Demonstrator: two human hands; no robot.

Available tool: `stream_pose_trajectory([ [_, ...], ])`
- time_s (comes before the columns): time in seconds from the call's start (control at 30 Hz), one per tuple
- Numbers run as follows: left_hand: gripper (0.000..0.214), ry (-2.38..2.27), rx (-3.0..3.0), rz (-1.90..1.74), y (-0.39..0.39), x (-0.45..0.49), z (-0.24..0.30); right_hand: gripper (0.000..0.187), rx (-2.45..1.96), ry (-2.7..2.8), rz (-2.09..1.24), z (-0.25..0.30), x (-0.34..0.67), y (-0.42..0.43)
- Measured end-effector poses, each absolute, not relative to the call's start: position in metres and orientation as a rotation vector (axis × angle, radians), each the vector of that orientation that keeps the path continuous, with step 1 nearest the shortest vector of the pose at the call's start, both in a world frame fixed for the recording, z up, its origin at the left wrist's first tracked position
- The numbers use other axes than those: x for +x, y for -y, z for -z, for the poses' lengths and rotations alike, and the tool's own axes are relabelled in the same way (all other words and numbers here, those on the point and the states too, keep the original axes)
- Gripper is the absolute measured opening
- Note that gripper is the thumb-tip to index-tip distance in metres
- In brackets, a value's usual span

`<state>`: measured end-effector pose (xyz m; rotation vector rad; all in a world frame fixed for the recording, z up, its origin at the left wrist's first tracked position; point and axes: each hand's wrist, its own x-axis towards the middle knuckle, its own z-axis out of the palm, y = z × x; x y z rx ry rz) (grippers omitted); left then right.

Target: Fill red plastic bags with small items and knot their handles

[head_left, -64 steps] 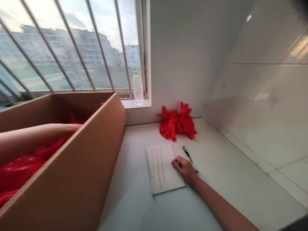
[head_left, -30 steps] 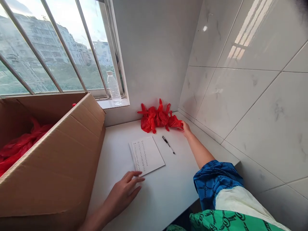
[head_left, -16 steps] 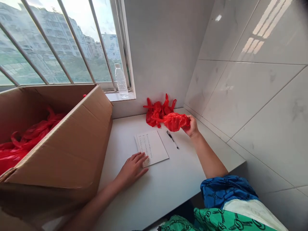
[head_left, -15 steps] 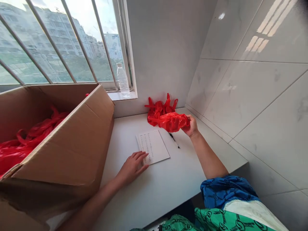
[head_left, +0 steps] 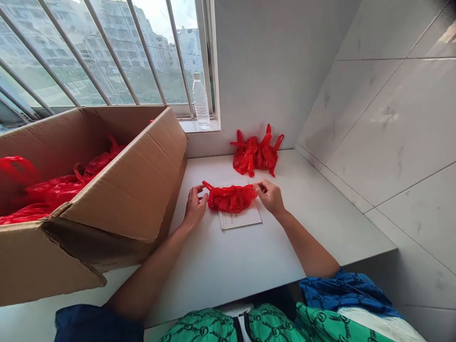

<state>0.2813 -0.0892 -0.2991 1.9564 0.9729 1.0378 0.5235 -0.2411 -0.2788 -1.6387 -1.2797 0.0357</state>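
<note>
Left hand [head_left: 194, 205] and right hand [head_left: 271, 197] each pinch one end of the red plastic bag [head_left: 231, 198] (fingers closed on it), stretched over the printed sheet [head_left: 242, 218] on the counter [head_left: 249, 256]. We judge the step in hand to be working the bag's ends. Any further move calls for an even pull from both pinches.

left sleeve [head_left: 96, 323]: dark blue
right sleeve [head_left: 342, 289]: blue, dark chain print
top [head_left: 285, 325]: green, same print, dark zip [head_left: 239, 327]
left hand [head_left: 194, 206], right hand [head_left: 271, 197]: bare

home nook: tiled wall [head_left: 392, 118], barred window [head_left: 107, 52], white counter [head_left: 249, 256].
</note>
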Motion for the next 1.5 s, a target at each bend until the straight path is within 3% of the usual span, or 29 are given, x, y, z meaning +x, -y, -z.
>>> stream_pose_trajectory([
  [0.17,0.067,-0.816,1.939,-0.768,0.091,0.306,0.299,0.029,-1.85,1.444,-0.139,0.299,0.499,0.231],
  [0.27,0.076,-0.624,1.798,-0.761,0.103,0.31,0.288,0.022,-1.741,1.418,-0.186,0.304,0.497,0.226],
  [0.43,0.062,-0.667,1.457,-0.951,0.105,0.306,0.279,0.022,-1.45,1.261,-0.308,0.3,0.508,0.227],
  [0.53,0.053,-0.846,1.472,-0.986,0.096,0.304,0.289,0.026,-1.576,1.24,-0.292,0.301,0.514,0.228],
  [0.7,0.046,-0.815,1.769,-0.697,0.097,0.307,0.303,0.03,-1.853,1.31,-0.302,0.308,0.508,0.228],
  [0.9,0.042,-0.699,1.871,-0.664,0.113,0.316,0.301,0.013,-1.495,1.344,-0.481,0.306,0.496,0.226],
  [1.1,0.042,-0.699,1.62,-0.776,0.104,0.308,0.294,0.016,-1.399,1.226,-0.446,0.298,0.516,0.232],
  [1.3,0.033,-0.878,2.105,-0.612,0.098,0.297,0.293,0.028,-1.57,1.271,-0.599,0.301,0.539,0.242],
  [1.5,0.029,-0.949,2.324,-0.758,0.112,0.307,0.285,0.031,-1.704,1.251,-0.38,0.3,0.528,0.235],
])
